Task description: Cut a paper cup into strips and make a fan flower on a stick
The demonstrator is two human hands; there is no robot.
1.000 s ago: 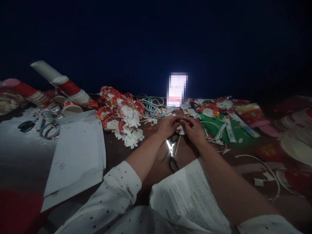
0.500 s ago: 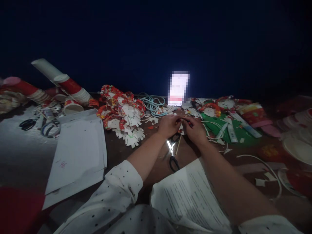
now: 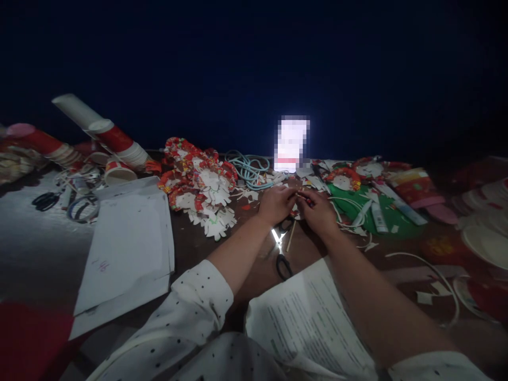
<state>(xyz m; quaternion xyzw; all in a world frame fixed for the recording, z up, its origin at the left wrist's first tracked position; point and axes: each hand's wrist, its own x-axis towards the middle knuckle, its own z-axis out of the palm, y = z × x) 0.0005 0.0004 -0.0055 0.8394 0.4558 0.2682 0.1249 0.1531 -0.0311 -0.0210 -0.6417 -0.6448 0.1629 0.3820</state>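
In the middle of the table, my left hand [image 3: 275, 205] and my right hand [image 3: 318, 210] meet with their fingertips pinched close together. Between them is a small piece with red on it, mostly covered by the fingers and too dark to name. Just below the hands lie scissors [image 3: 283, 263] with black handles and a thin wooden stick [image 3: 291, 236]. To the left of my left hand is a heap of red-and-white paper cutout crafts [image 3: 214, 185]. A green sheet [image 3: 343, 207] carrying white tubes [image 3: 379, 217] lies right of my right hand.
A lit phone [image 3: 291, 145] stands behind my hands, beside a coil of pale blue cord [image 3: 250, 166]. White paper sheets [image 3: 127, 238] and stacked paper cups [image 3: 119, 140] are at the left. A printed page [image 3: 305, 317] lies in front of me. More cups [image 3: 416, 185] stand right.
My fingers have shifted very slightly around the small piece. Everything else stays where it was.
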